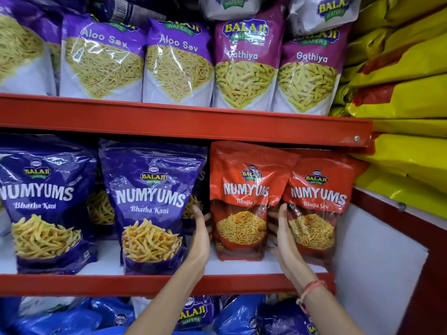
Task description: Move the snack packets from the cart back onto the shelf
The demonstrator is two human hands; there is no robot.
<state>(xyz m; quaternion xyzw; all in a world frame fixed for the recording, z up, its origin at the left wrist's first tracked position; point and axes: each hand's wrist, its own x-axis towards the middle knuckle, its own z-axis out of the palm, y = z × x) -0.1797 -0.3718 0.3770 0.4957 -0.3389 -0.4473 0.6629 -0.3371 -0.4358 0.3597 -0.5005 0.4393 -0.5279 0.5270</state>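
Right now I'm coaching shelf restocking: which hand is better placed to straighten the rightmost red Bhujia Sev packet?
Right. The right hand already lies against the left edge of the rightmost red packet. The left hand sits between the purple Bhatha Kani packet and the other red packet.

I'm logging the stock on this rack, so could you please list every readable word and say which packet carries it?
"BALAJI WAFERS / Aloo Sev": purple packet, top shelf.
"BALAJI WAFERS / Gathiya": magenta packet, top shelf.
"BALAJI WAFERS / NUMYUMS / Bhatha Kani": violet packet, middle shelf.
"BALAJI WAFERS / NUMYUMS / Bhujia Sev": red packet between the left hand and right hand.
"BALAJI WAFERS": blue packet, bottom shelf.
Barcode digits at the top: too blurred.
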